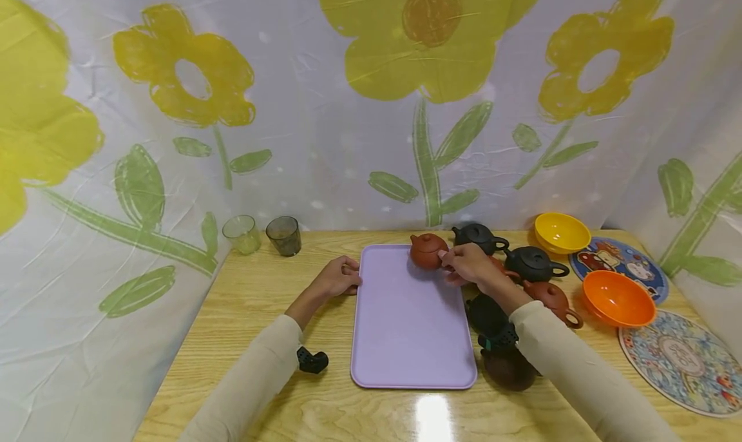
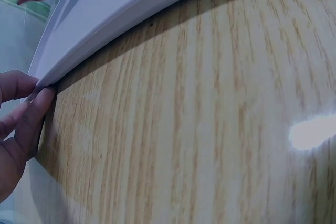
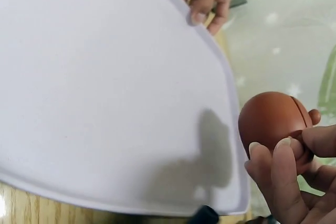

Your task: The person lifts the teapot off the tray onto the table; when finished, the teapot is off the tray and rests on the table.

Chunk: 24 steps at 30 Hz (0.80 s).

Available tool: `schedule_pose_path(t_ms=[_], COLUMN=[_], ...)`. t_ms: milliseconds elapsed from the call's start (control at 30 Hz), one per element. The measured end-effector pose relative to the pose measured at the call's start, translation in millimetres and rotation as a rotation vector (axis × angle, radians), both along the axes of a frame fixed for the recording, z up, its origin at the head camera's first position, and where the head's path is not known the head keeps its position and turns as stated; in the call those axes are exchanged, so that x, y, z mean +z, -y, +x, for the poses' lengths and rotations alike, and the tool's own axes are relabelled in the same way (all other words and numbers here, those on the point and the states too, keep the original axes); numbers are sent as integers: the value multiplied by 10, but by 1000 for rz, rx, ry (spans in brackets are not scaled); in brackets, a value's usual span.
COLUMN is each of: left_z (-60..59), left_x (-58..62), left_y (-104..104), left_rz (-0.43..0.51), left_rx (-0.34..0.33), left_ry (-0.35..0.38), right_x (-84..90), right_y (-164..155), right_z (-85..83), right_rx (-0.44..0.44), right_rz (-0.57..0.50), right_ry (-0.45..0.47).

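My right hand (image 1: 468, 263) pinches a reddish-brown clay teapot (image 1: 426, 252) by its handle side, over the far right part of a lilac tray (image 1: 411, 326). In the right wrist view the teapot's rounded body (image 3: 270, 119) and lid knob show, with fingertips against it and its shadow falling on the tray. At the tray's left side my left hand (image 1: 339, 276) pinches the rim, the finger and thumb meeting at the edge in the left wrist view. Close to the right forearm stand black teapots (image 1: 530, 263) and another reddish-brown teapot (image 1: 551, 298).
Right of the tray, a dark brown pot (image 1: 509, 370) sits partly under the right arm. Farther right are a yellow bowl (image 1: 561, 232), an orange bowl (image 1: 619, 298) and a round patterned mat (image 1: 690, 365). Two glasses (image 1: 284, 236) stand at the back left, before a flowered cloth.
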<state>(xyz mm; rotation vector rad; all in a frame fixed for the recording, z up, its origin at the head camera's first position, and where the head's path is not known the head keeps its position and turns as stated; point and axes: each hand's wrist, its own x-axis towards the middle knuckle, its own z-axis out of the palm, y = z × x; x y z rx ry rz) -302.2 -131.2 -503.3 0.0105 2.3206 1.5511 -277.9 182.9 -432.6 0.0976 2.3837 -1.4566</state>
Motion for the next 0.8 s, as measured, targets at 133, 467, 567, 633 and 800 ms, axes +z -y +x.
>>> schedule_pose_path(t_ms=[133,467,567,633,800], left_z=[-4,1,4,35,37], left_x=[3,19,22,87,93], left_y=[5,3,5,-2,3], left_rz=[-3,-17,-15,-18,-16], left_rx=[-5,-5,-10,-21,-24], left_ry=[0,10,13,17,15], right_x=[99,334,376,386,374], right_y=[-82,-352,-450,-522,-716], right_z=[56,286,387,454,619], right_rx=[0,24,23,24,41], right_rz=[5,19,15,24,32], right_ry=[-30,-83,-98,-110,-169])
